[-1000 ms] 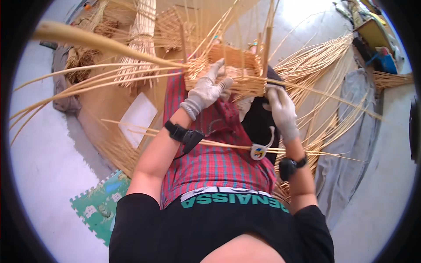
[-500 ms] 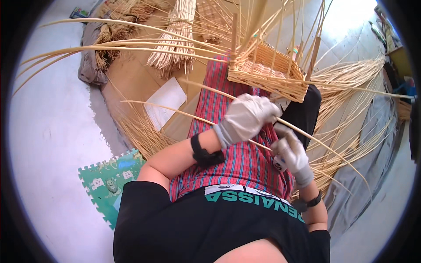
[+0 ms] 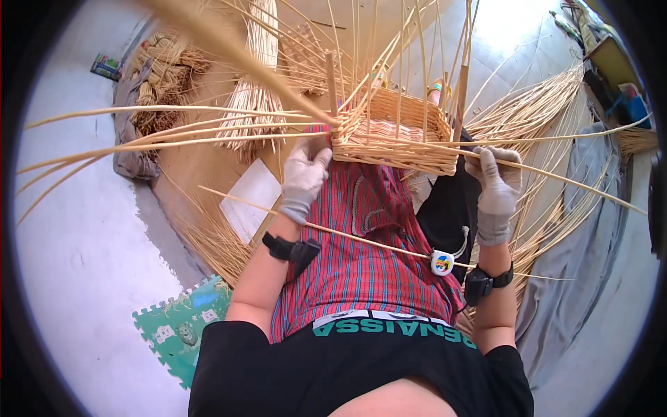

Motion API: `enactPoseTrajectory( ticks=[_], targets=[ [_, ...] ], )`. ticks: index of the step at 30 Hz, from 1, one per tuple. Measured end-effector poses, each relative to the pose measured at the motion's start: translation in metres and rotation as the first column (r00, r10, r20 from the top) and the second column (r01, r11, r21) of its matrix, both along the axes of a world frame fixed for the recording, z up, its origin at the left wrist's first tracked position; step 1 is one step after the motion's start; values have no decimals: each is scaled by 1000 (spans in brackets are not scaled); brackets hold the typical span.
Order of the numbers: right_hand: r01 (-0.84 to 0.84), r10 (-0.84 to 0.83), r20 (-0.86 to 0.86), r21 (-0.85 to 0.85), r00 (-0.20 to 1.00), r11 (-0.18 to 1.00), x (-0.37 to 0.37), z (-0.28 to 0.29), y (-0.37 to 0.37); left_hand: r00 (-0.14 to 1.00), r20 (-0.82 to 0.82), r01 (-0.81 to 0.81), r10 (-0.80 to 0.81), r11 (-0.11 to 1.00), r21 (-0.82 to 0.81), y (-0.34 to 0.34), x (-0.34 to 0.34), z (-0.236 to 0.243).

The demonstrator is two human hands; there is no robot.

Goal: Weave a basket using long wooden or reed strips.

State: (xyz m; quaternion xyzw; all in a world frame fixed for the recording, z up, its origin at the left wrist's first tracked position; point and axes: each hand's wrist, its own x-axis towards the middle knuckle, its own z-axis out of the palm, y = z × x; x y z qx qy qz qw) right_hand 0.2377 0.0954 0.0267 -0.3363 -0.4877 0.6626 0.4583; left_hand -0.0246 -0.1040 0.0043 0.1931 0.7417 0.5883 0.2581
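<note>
A partly woven rectangular wicker basket (image 3: 399, 156) sits at the far end of my lap, its long upright stakes rising from the rim. My gloved right hand (image 3: 495, 184) is beside the basket's right front corner, fingers closed on a wicker rod (image 3: 570, 182). That rod runs from the basket's front side out to the right. My gloved left hand (image 3: 306, 174) is at the basket's left front corner with bent fingers; what is in them is hidden. Another thin rod (image 3: 361, 238) lies across my lap, near a small white tape measure (image 3: 442, 263).
Long rods (image 3: 174, 132) stick out leftward from the basket. Bundled wicker (image 3: 251, 104) stands beyond it, and loose rods (image 3: 535, 104) spread on the right. A white sheet (image 3: 251, 201) and green foam mat (image 3: 184, 326) lie to the left. Red plaid cloth (image 3: 361, 285) covers my lap.
Both hands, close together over my lap with a rod, have moved apart and forward to the basket's two front corners. The tape measure now shows fully. The view has shifted too.
</note>
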Motion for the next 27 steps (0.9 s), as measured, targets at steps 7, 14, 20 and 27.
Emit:
enactPoseTrajectory(
  ticks=[7,14,20,27],
  targets=[
    [-151,149,-32,-47,988,987,-11,-30,-12,999,46,19,-12,990,-137,12,-20,-27],
    [-244,242,-28,-107,970,964,-13,-34,-10,999,10,-52,54,988,-142,11,-13,-30],
    [-234,234,-5,-66,972,970,-13,-48,-1,965,-183,-182,189,982,54,3,29,-43],
    [-164,163,73,2,984,986,-14,-58,-12,953,189,292,-238,890,-351,65,25,-32]
  ],
)
